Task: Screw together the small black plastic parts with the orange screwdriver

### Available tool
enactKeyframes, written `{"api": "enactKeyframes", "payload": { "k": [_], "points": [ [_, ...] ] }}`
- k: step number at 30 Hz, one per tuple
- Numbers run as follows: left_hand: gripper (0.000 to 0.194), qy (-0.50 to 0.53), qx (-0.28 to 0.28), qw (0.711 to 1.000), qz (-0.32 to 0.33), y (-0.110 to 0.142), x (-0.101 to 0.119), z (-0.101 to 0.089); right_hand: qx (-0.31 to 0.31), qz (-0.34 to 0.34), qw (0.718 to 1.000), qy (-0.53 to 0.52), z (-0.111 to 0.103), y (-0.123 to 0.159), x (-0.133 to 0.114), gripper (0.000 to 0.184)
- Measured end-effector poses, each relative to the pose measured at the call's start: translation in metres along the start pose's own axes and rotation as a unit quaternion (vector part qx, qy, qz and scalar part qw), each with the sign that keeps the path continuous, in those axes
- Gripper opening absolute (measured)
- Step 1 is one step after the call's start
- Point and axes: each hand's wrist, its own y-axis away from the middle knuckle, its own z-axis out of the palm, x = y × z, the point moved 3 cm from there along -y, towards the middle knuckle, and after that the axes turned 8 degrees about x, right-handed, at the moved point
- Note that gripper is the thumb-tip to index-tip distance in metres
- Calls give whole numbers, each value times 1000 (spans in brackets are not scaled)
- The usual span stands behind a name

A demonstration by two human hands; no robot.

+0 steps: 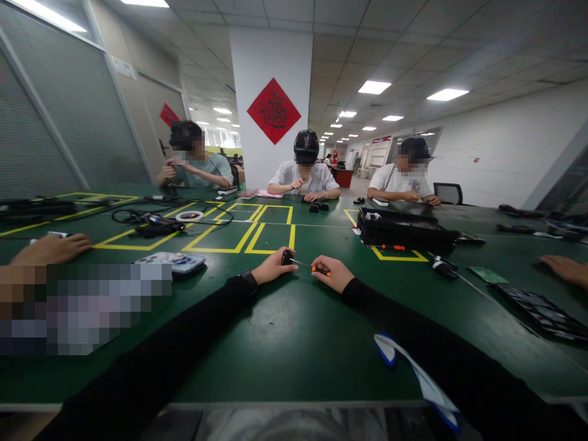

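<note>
In the middle of the green table [275, 355] my left hand [271, 266] is closed round a small black object [287, 257], whose kind I cannot make out. My right hand [339, 274] grips a screwdriver [320, 270] by its orange and black handle. The thin metal shaft points left, and its tip meets or nearly meets the black object. A watch sits on my left wrist. Both hands are just above the tabletop, a short way apart.
A black case [404, 229] stands at the right, with another orange-handled tool [394, 247] before it. Circuit boards [542, 309] lie farther right. Cables [169, 217] and a blue-white box [172, 262] are at the left. Co-workers [304, 174] sit opposite; other people's hands [50, 248] rest at both sides.
</note>
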Motion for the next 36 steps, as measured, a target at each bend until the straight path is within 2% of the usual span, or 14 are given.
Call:
{"api": "enactKeyframes", "payload": {
  "k": [17,21,29,36],
  "points": [
    [35,-62,25,998,18,5,10,1,-20,33,997,68,0,0,3,30],
    [34,-72,35,997,8,4,8,1,-9,18,998,52,-2,-1,0,23],
    [34,-41,51,997,42,3,5,1,17,11,999,25,-3,0,-1,21],
    [35,-21,53,998,18,3,2,0,20,32,998,44,-5,1,-3,19]
  ]
}}
